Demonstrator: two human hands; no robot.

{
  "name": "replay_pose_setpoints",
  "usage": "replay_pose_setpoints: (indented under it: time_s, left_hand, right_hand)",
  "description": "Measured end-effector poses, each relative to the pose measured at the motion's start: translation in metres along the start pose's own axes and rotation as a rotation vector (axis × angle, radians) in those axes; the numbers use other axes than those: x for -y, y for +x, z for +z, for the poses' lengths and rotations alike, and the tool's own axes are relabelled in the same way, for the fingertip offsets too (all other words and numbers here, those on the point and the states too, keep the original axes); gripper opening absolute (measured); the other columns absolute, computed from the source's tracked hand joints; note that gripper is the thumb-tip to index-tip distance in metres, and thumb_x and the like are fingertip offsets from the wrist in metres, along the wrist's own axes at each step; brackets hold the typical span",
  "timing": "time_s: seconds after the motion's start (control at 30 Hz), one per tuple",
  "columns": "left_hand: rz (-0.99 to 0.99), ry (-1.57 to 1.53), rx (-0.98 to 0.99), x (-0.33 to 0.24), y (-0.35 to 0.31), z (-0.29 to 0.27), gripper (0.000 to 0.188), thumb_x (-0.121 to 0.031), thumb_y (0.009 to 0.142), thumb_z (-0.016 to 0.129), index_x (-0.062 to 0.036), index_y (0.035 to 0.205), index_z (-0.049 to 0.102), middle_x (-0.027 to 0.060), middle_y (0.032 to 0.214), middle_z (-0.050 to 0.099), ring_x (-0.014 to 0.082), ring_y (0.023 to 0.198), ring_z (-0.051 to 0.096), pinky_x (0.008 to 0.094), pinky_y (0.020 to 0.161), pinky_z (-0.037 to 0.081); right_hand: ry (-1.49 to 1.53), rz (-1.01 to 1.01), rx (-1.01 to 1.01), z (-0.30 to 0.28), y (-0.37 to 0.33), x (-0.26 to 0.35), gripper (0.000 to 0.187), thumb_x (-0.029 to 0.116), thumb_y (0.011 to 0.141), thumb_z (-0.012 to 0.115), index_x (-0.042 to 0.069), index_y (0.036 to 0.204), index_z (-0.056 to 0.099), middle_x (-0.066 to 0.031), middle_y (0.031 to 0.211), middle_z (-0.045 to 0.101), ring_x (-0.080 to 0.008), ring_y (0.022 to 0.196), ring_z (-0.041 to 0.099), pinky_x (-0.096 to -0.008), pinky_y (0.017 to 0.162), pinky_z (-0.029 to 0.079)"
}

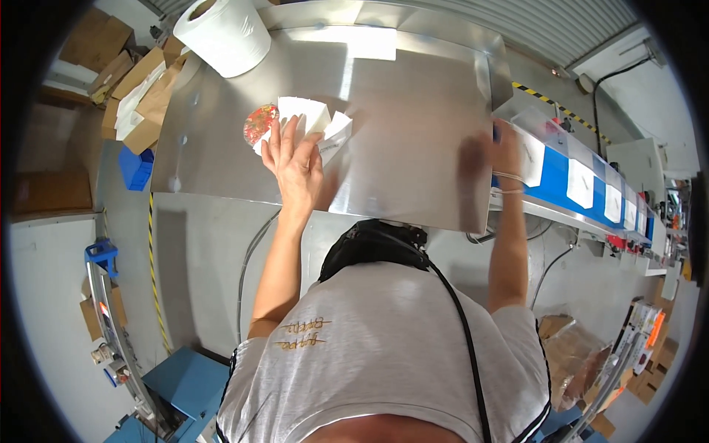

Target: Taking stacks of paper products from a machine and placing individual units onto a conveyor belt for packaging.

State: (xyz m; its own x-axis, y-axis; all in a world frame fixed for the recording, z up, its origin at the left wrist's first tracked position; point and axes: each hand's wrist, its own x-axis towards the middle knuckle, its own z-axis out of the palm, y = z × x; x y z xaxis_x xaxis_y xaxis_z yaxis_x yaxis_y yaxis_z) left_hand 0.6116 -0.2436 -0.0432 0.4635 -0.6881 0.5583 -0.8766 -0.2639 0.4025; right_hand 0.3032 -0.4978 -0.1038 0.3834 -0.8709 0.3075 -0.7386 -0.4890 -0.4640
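My left hand [298, 166] lies over white folded papers or cards [304, 112] on the left half of the metal table [421, 125]. Its fingers are spread and reach onto them; no firm grip shows. Touching the papers on their left is a round red patterned thing [260, 123], perhaps a roll or disc; its kind is unclear. My right hand [507, 151] is at the table's right edge, beside the near end of a blue conveyor belt [555, 173]. Its fingers are dark and partly hidden, so what they hold, if anything, cannot be made out.
A big white roll [224, 37] stands at the table's back left corner. A white sheet [371, 43] lies at the back. Several white sheets [580, 184] lie along the belt, behind a clear guard. Opened cardboard boxes [151, 100] and a blue bin [136, 167] are at the left.
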Motion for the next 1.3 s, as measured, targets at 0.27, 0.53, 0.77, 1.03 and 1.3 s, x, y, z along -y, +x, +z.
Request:
replay_pose_setpoints:
  time_s: [0.27, 0.53, 0.77, 1.03, 1.3]
  left_hand:
    - [0.005, -0.062, 0.08, -0.007, 0.007, -0.005, 0.043, -0.018, 0.078, 0.067, -0.0132, 0.12, 0.059, 0.0154, 0.14, 0.042, 0.0369, 0.136, 0.027, 0.0564, 0.109, 0.01]
    - [-0.054, 0.052, 0.003, 0.023, 0.001, -0.004, 0.034, -0.005, 0.082, 0.062, -0.0113, 0.115, 0.063, 0.0126, 0.129, 0.054, 0.0326, 0.127, 0.041, 0.0483, 0.107, 0.024]
    - [0.011, 0.059, -0.052, 0.025, 0.003, 0.001, 0.03, -0.005, 0.08, 0.065, -0.014, 0.108, 0.068, 0.0103, 0.125, 0.057, 0.0337, 0.124, 0.045, 0.0482, 0.104, 0.03]
    - [0.089, 0.072, -0.01, 0.025, 0.003, 0.0, 0.03, -0.006, 0.071, 0.07, -0.0173, 0.099, 0.069, 0.0096, 0.134, 0.048, 0.0352, 0.132, 0.033, 0.056, 0.107, 0.017]
    - [-0.077, 0.02, 0.116, 0.045, 0.026, -0.018, 0.072, -0.015, 0.072, 0.073, -0.0083, 0.135, 0.039, 0.0146, 0.126, 0.052, 0.0337, 0.123, 0.042, 0.0514, 0.104, 0.023]
  right_hand:
    - [0.652, -0.449, 0.602, 0.079, 0.012, 0.19, 0.054, 0.019, 0.079, 0.071, 0.01, 0.127, 0.049, -0.0143, 0.134, 0.045, -0.0263, 0.125, 0.041, -0.0384, 0.1, 0.04]
    - [0.496, 0.376, 0.081, 0.042, -0.012, 0.031, 0.031, 0.031, 0.085, 0.067, 0.001, 0.09, 0.065, -0.0084, 0.072, 0.062, -0.0134, 0.068, 0.053, -0.0335, 0.061, 0.046]
    - [-0.708, 0.481, -0.308, -0.044, -0.015, -0.044, 0.054, 0.046, 0.079, 0.067, 0.005, 0.113, 0.058, -0.0166, 0.106, 0.061, -0.0329, 0.101, 0.059, -0.0432, 0.083, 0.047]
    - [0.699, -0.184, 0.667, 0.053, 0.015, 0.176, 0.052, 0.017, 0.077, 0.072, 0.017, 0.126, 0.053, -0.0108, 0.134, 0.045, -0.0268, 0.12, 0.048, -0.0375, 0.096, 0.044]
    - [1.157, -0.075, 0.663, 0.091, 0.003, 0.171, 0.032, 0.02, 0.085, 0.068, 0.002, 0.108, 0.056, -0.0051, 0.097, 0.06, -0.0117, 0.09, 0.055, -0.0276, 0.082, 0.045]
